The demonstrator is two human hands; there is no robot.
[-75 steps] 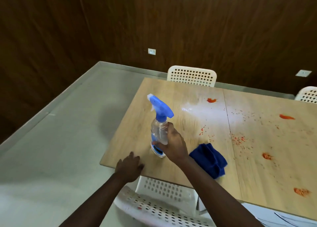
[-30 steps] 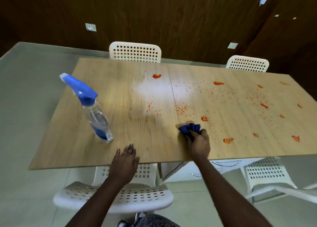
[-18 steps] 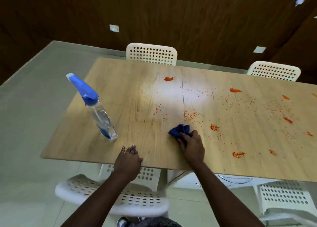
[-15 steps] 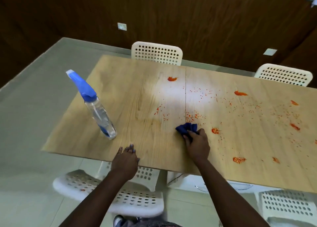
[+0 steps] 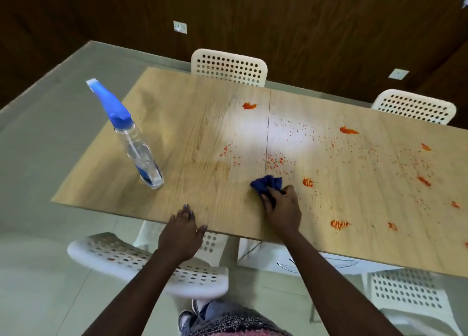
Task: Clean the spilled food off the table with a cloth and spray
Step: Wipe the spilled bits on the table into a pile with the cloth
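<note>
Under right hand (image 5: 282, 209), cloth (image 5: 267, 184) on table (image 5: 192, 133)

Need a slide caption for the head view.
Right hand wipes red spills with blue cloth; spray bottle stands aside.

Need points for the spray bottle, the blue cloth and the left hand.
spray bottle (image 5: 138, 148): head view, on the clear body.
blue cloth (image 5: 267, 184): head view, on the bunched part ahead of the fingers.
left hand (image 5: 182, 231): head view, on the back of the hand.

Blue cloth (image 5: 266, 184) bunched on table (image 5: 192, 133); spray bottle (image 5: 138, 143) upright (blue trigger head); orange spills (image 5: 340, 224) scattered.
</note>
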